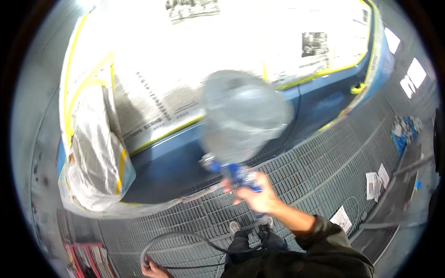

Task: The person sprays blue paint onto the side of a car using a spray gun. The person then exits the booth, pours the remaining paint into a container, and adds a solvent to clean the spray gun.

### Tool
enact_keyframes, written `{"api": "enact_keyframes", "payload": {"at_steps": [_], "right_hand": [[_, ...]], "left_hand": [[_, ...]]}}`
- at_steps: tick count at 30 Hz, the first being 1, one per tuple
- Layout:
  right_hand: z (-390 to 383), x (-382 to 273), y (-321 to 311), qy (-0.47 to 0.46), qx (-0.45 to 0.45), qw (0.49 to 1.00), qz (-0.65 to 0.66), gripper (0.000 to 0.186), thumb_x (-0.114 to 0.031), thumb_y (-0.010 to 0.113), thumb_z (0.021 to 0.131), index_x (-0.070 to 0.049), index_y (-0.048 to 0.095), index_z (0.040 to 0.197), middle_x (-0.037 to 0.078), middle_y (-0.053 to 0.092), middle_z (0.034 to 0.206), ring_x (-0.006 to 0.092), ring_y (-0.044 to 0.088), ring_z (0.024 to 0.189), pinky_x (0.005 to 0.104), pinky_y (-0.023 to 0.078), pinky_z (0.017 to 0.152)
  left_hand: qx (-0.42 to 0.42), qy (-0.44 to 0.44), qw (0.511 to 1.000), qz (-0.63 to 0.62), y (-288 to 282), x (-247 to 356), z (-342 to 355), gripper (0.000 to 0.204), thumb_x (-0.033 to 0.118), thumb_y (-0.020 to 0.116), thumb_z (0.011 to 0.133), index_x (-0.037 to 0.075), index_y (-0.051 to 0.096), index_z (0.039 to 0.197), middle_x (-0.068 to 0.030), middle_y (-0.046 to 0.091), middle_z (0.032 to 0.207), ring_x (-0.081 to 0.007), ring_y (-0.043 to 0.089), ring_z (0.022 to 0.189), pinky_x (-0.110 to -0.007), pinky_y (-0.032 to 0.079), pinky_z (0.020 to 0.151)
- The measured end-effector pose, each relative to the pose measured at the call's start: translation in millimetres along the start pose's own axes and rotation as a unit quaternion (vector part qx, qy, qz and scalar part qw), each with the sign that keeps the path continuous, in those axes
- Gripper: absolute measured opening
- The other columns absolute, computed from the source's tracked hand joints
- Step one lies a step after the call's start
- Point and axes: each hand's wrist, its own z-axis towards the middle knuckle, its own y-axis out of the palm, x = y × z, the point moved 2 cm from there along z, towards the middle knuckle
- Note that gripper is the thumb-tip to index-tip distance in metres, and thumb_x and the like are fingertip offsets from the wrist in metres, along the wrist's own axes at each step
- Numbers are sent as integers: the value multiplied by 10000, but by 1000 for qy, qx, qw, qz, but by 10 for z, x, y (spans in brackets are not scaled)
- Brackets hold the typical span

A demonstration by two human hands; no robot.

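Grey metal grating [324, 162] floors the space, curving toward the black fisheye rim. Near the middle of the frame, the person's right hand [258, 197] is wrapped around the handle of a blue and silver spray gun [238, 175]. Motion blur softens the fingers and the gun alike, so whether the trigger is pressed cannot be made out. On top of the gun sits a large, greyish, translucent cup [245, 116], also smeared by blur; its contents are unclear, and it hides part of what lies behind it.

At the bottom edge, left of centre, the left hand [155, 268] is closed around a dark hose [183, 235], partly cut off by the frame. The hose loops up from it and runs right toward the gun's handle, its course hard to follow against the dark clothing and shoes [235, 227].

Beyond the gun, a blue car panel [171, 160] spans the centre, bordered above by yellow tape and newspaper sheets [162, 88], whose upper part is washed out by glare. At left, silvery plastic sheeting [95, 153] wraps a protruding shape, concealing it. Loose papers [342, 217] and a crumpled blue-grey heap [405, 132], indistinct, lie at right.
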Motion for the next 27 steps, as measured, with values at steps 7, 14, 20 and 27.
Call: {"api": "enact_keyframes", "payload": {"at_steps": [7, 14, 20, 27], "right_hand": [[333, 116, 121, 43, -112, 993, 19, 385, 9, 513, 818, 3, 579, 1198, 63, 658, 995, 112, 624, 824, 229, 541, 555], [-153, -586, -1368, -10, 118, 989, -93, 202, -47, 587, 764, -4, 637, 955, 45, 641, 816, 105, 598, 642, 244, 480, 479], [-584, -1150, -2963, -49, 212, 968, -127, 159, -64, 592, 763, 13, 637, 895, 56, 638, 761, 115, 598, 612, 249, 486, 472], [-1084, -1762, -5033, -131, 328, 925, -140, 219, -64, 567, 767, 31, 653, 944, 73, 674, 838, 134, 630, 680, 270, 534, 514]], "left_hand": [[0, -32, 999, 11, 73, 316, 132, 303, 166, 661, 873, -60, 586, 685, -26, 407, 545, -134, 317, 553, -337, 292, 510], [-91, 5, 996, -27, 629, 516, -396, 469, 328, 665, 890, -26, 486, 641, -41, 383, 551, -153, 311, 538, -358, 276, 492], [-144, 46, 988, -15, 1328, 1181, -1278, 524, 410, 549, 928, 5, 391, 636, -25, 288, 549, -145, 274, 532, -358, 242, 487], [-199, 12, 980, 21, 1804, 2481, -2653, 520, 436, 513, 951, -33, 429, 743, -54, 318, 587, -163, 280, 537, -344, 247, 481]]}}
